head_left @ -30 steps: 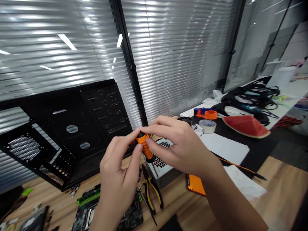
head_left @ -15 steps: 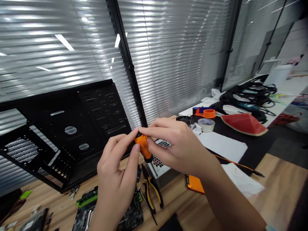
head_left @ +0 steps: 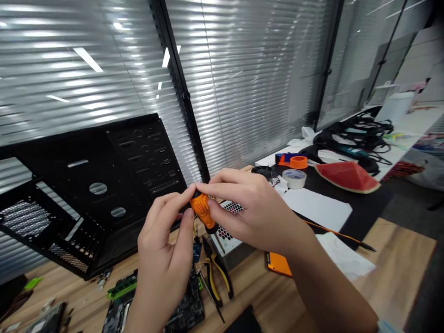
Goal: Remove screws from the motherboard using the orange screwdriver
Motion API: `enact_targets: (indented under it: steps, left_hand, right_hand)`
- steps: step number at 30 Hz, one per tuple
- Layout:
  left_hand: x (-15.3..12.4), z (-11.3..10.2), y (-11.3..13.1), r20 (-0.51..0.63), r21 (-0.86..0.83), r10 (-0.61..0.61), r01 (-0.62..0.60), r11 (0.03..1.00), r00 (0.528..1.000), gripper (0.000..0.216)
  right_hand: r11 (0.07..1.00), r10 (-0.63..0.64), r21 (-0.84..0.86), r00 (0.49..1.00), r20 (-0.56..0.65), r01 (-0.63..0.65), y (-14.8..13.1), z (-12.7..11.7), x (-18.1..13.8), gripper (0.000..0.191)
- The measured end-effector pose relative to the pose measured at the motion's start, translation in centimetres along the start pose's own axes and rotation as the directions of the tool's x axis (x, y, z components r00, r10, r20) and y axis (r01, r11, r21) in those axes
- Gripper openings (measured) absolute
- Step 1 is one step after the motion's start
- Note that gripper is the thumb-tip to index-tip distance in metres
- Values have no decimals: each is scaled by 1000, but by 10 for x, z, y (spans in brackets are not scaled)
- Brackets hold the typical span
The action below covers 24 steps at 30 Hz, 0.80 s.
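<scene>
An orange-handled screwdriver (head_left: 201, 209) is held up between both hands at the middle of the view, tilted, its shaft pointing down and to the right. My left hand (head_left: 166, 240) is closed on the handle's upper end with thumb and index finger. From the other side, the thumb and fingers of my right hand (head_left: 246, 210) pinch the same handle, the index tip at its top. Beneath my left forearm lies a motherboard (head_left: 189, 305), partly hidden. Yellow-and-black pliers (head_left: 218, 277) and a thin rod-like tool (head_left: 212, 298) rest just below the hands.
A black computer case (head_left: 132, 157) stands at the left against the blinds. Behind my right hand is a perforated metal box (head_left: 229, 240). Rightward are an orange-cased item (head_left: 279, 264), white paper (head_left: 319, 208), a tape roll (head_left: 294, 178) and a watermelon-like wedge (head_left: 348, 175).
The whole view has shifted slightly, so most things sit a little further left. Both hands keep their grip on the screwdriver, with hardly any change in pose.
</scene>
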<state>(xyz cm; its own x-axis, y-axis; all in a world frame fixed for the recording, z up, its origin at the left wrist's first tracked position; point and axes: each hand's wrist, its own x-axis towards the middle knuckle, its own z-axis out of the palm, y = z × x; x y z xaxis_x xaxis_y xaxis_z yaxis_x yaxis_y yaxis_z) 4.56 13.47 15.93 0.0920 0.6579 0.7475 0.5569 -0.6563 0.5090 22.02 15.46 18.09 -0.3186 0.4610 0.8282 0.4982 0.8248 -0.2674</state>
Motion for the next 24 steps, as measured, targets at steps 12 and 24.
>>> enact_targets:
  steps: [12,24]
  left_hand:
    - [-1,3,2,24,-28,-2,2,1000,1000,36]
    - [1,4,4,-3,60,36,-35,998,999,40]
  right_hand:
    - [999,-34,-4,999,-9,34,4,-2,-2,29]
    - [1000,-18,-26,999,-26,18,3,-2,-1,27]
